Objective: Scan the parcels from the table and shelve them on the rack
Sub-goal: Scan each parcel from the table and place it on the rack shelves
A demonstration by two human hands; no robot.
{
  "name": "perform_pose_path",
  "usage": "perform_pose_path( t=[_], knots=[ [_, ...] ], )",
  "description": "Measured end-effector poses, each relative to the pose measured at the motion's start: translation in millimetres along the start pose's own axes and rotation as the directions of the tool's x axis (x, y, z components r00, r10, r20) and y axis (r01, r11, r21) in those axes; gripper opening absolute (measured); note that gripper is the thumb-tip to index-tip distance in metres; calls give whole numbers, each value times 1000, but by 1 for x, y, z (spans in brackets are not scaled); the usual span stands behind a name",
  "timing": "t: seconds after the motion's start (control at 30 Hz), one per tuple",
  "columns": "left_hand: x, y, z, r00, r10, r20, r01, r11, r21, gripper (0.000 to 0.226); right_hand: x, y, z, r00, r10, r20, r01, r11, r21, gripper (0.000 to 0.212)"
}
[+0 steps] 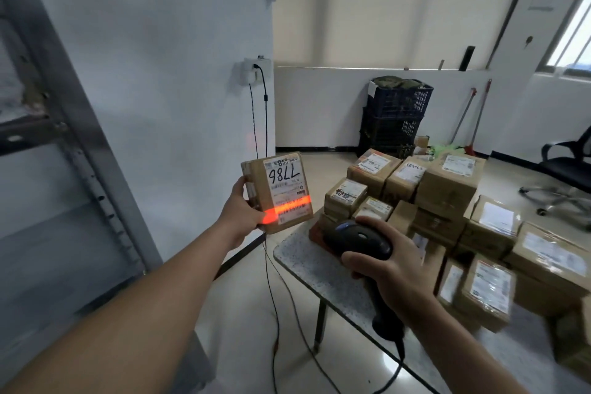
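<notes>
Head cam: left hand [238, 211] grips a small brown parcel [256, 198] by its left edge. Thumb lies on the front near the lower corner; fingers go round the back, hidden. Parcel is held up in the air in front of the white wall, btwn the rack [64, 125] on the left and the table [307, 262] on the right, touching neither. It's slightly tilted, w/ its white label [286, 187] facing the cam.

Right hand [388, 269] is curled round the handle of a black scanner [358, 238], fingers wrapped tight. Scanner head points toward the parcel. A red scan line [289, 205] falls across the lower part of the label and over the left thumb.

Label writing: big handwritten digits, upside down from here, read 7786. A large printed 8 sits in the row above them. Rest of the print is too small to read.

Many more brown parcels [447, 189] are stacked on the table, each w/ a white label. Some carry black marker writing, one w/ digits, can't read for sure.

Bg: dark crates [396, 112] stacked by the far wall, an office chair [566, 166] at right, a plug block [254, 70] on the wall w/ black cables [265, 125] hanging to the floor.
</notes>
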State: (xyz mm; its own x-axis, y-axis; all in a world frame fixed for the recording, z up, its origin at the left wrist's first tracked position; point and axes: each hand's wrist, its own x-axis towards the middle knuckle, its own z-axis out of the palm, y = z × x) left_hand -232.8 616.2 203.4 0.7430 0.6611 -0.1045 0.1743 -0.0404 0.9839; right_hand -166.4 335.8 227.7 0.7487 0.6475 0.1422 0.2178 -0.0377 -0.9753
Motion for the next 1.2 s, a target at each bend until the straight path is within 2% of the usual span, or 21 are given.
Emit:
perform_pose_path(
  t=[0.07,0.2,0.33,0.5,0.7,1.1,1.2],
  knots=[
    [-5,1,0,1000,-3,-21,4,1000,11,116,-2,-2,-3,1000,8,24,-8,1000,6,95],
    [-16,2,-2,998,-7,-57,8,1000,19,116,-6,-6,-9,998,-1,60,-1,999,34,71],
    [-32,5,-2,995,-15,-99,16,1000,15,116,-12,-10,-15,995,2,97,-6,999,38,74],
    [-52,7,-3,989,-18,-146,21,1000,22,118,-20,-15,-22,987,-37,155,26,997,72,61],
    [-77,14,-4,980,-21,-199,29,999,37,120,-26,-11,-27,980,-61,189,46,995,85,67],
    [-121,29,-20,953,-18,-302,21,1000,7,125,-36,-13,-21,960,-156,234,140,987,84,62],
    [-133,36,-33,945,5,-326,3,1000,23,124,-34,-18,-9,954,-182,239,171,983,68,69]
  ],
)
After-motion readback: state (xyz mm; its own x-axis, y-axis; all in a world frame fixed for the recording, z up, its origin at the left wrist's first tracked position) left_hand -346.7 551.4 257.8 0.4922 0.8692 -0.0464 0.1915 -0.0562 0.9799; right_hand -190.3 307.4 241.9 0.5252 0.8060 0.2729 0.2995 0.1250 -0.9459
